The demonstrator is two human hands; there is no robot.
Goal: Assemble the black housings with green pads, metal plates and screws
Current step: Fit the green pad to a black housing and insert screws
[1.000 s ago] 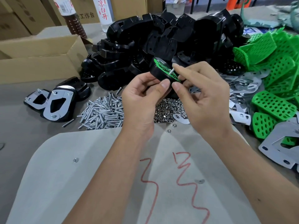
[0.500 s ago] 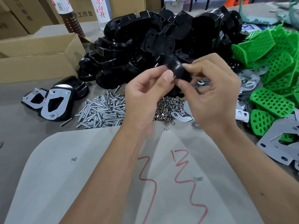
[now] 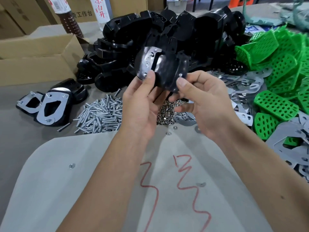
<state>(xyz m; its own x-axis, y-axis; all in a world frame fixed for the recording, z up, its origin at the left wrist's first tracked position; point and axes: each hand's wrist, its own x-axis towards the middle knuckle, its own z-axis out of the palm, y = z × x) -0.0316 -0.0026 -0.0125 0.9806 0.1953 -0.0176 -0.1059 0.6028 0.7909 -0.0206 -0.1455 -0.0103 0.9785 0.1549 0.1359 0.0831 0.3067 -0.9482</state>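
Black housing (image 3: 164, 71) with metal plate (image 3: 148, 61) on its face, raised above the worktop (image 3: 20, 141) in front of the heap of black housings (image 3: 175, 30). Pinched at lower left by left hand (image 3: 142, 104), thumb on the plate's edge; gripped at lower right by right hand (image 3: 202, 104), thumb beside a screw tip (image 3: 180, 75). Below: loose screws (image 3: 102, 114), nuts (image 3: 167, 114). Right: green pads (image 3: 275, 67), metal plates (image 3: 247, 86). Left: finished assemblies (image 3: 50, 106), cardboard box (image 3: 36, 59).

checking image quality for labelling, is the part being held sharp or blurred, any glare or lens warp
Head view: the held black housing is motion-smeared, its metal plate showing soft glare; the screw pile on the table stays fairly crisp; wide-angle warp bends the cardboard box and edges.
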